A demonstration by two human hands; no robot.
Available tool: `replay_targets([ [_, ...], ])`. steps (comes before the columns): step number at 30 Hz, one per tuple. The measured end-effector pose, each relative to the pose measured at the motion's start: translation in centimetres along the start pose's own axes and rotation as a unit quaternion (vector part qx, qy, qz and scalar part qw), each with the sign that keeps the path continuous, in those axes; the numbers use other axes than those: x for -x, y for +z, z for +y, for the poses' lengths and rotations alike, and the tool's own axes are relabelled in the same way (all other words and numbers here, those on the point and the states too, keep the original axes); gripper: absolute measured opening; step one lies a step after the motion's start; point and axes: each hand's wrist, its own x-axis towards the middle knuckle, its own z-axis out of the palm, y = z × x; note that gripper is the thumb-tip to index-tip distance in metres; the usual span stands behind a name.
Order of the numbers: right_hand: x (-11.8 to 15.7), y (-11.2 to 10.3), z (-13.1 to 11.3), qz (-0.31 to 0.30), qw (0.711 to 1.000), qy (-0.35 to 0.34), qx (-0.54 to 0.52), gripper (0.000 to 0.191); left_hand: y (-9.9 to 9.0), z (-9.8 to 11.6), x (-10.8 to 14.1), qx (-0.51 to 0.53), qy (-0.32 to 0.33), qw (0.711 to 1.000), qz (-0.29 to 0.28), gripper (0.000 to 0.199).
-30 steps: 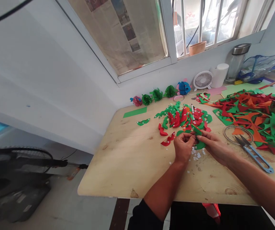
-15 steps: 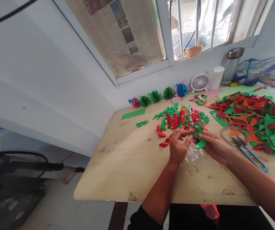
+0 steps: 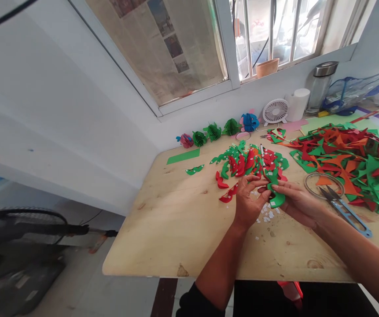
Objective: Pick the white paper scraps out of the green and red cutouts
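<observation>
A green paper piece (image 3: 277, 200) with small white squares on it is held between my two hands, above the wooden table. My right hand (image 3: 294, 200) grips its right side between thumb and fingers. My left hand (image 3: 249, 200) has its fingertips and thumb closed at the piece's left edge. Just beyond the hands is a heap of red and green cut paper shapes (image 3: 241, 163) dotted with white squares. Tiny white paper bits (image 3: 267, 215) are scattered on the table below the held piece.
Blue-handled snips (image 3: 347, 213) and a clear tape ring (image 3: 324, 186) are right of my hands, before a large pile of paper scraps (image 3: 351, 163). Along the wall stand paper ornaments (image 3: 213, 132), a small fan (image 3: 275, 112) and a glass bottle (image 3: 322, 88). A green strip (image 3: 183, 156) lies back left.
My left thumb and fingers have shifted slightly at the green piece's left side, and the piece has tilted a little. The camera view has moved slightly.
</observation>
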Motion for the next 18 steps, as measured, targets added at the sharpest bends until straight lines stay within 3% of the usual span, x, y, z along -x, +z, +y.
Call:
replay_targets([
  [18, 0.15, 0.18, -0.13, 0.024, 0.997, 0.012, -0.070, 0.014, 0.07, -0.67, -0.05, -0.150, 0.121, 0.981, 0.026, 0.017],
])
